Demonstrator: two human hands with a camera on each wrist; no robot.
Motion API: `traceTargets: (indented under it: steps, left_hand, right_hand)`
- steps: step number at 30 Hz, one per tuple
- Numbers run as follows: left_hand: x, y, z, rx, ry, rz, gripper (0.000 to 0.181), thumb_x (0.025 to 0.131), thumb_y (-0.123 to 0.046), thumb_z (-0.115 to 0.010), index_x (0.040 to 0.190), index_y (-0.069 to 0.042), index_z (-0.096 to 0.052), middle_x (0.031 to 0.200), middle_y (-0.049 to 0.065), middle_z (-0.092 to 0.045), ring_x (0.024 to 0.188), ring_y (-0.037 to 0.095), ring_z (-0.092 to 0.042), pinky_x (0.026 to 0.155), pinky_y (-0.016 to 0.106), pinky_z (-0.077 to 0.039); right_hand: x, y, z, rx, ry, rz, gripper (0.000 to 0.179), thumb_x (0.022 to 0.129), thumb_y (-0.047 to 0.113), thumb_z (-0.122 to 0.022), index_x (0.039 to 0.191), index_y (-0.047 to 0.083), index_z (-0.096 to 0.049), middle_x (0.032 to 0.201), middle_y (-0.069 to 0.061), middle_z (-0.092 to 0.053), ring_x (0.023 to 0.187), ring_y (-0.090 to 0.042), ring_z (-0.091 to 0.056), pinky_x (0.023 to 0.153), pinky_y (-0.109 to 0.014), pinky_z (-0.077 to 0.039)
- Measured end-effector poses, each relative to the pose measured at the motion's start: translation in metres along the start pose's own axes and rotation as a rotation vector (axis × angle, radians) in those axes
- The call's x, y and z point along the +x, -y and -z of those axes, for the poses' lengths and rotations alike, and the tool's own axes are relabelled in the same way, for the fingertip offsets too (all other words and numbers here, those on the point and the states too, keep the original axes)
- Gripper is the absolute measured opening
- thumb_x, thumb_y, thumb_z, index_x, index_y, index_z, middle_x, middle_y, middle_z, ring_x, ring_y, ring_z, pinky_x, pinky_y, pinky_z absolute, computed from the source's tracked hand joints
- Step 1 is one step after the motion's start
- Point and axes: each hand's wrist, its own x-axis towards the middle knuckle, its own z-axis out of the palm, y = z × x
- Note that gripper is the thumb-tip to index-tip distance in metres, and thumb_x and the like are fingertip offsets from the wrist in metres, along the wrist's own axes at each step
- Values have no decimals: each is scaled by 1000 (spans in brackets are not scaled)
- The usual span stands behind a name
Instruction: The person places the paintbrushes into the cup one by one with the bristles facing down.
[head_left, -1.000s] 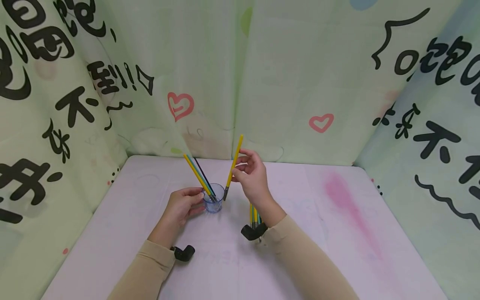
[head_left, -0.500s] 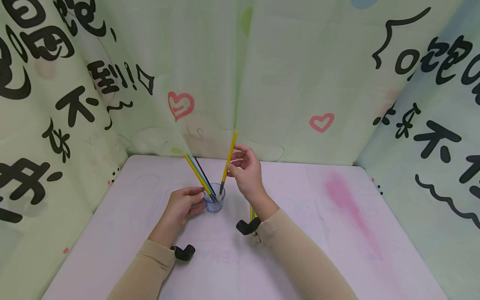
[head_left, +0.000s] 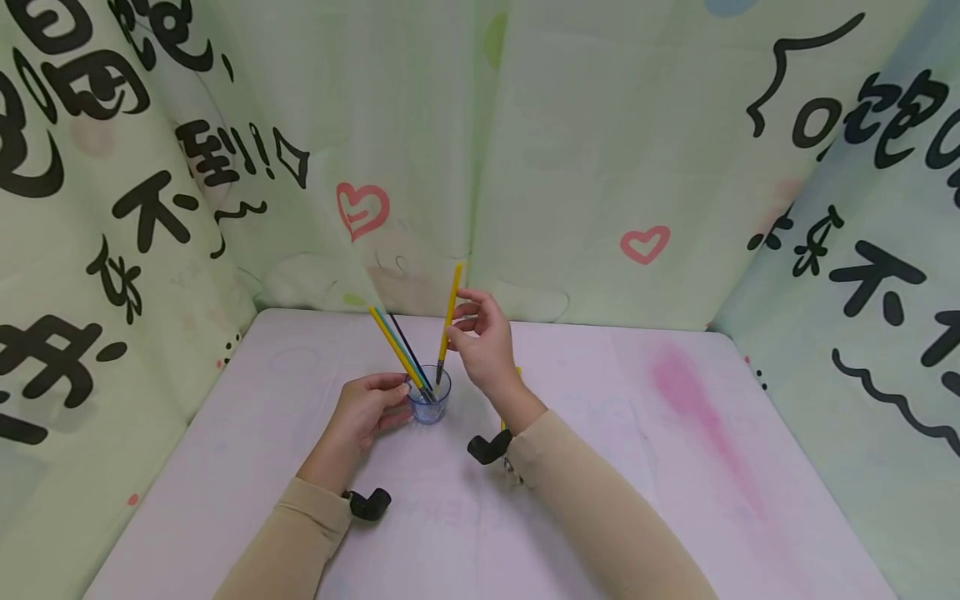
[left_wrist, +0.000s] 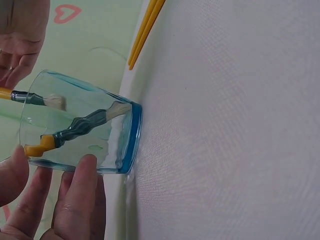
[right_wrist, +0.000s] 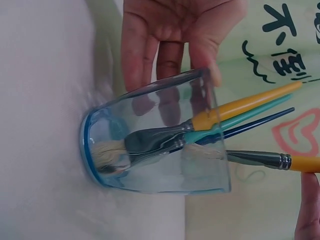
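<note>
A clear bluish cup (head_left: pixel 429 414) stands upright on the table. My left hand (head_left: pixel 369 412) holds its left side, thumb near the rim and fingers against the wall. Leaning in the cup are a yellow-handled paintbrush (head_left: pixel 387 335), a teal-handled brush (right_wrist: pixel 270 106) and a dark blue-handled brush (right_wrist: pixel 267 117), bristles down. My right hand (head_left: pixel 483 342) pinches another yellow paintbrush (head_left: pixel 450 312) by its handle, nearly upright. Its pale bristles (left_wrist: pixel 56 102) are inside the cup's mouth, above the bottom, as the left wrist view shows.
More yellow-handled brushes (left_wrist: pixel 145 35) lie on the table, mostly hidden behind my right wrist in the head view. The pale table (head_left: pixel 615 467) has a pink stain on its right. Printed curtains (head_left: pixel 555 167) surround its back and sides.
My right hand has moved left with the yellow paintbrush, bringing its bristles from beside the cup to inside the rim. My left hand and the cup have stayed put.
</note>
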Motion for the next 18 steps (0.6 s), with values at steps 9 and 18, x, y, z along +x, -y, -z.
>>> traceTargets:
  steps: [9, 18]
  left_hand:
    - [-1, 0, 1, 0, 14, -14, 35, 103, -9, -72, 137, -3, -71, 137, 22, -67, 102, 20, -74, 96, 42, -67]
    - [-1, 0, 1, -11, 16, -24, 35, 103, -9, -73, 136, -1, -71, 134, 21, -69, 98, 18, -75, 96, 43, -67]
  right_hand:
    - [2, -13, -4, -71, 60, -1, 53, 96, -12, -67, 142, 12, -63, 114, -14, -63, 95, -22, -64, 80, -37, -71]
    - [5, -26, -9, -141, 108, -27, 51, 97, -10, -68, 143, 12, -65, 113, -17, -65, 92, -20, -66, 80, -35, -70]
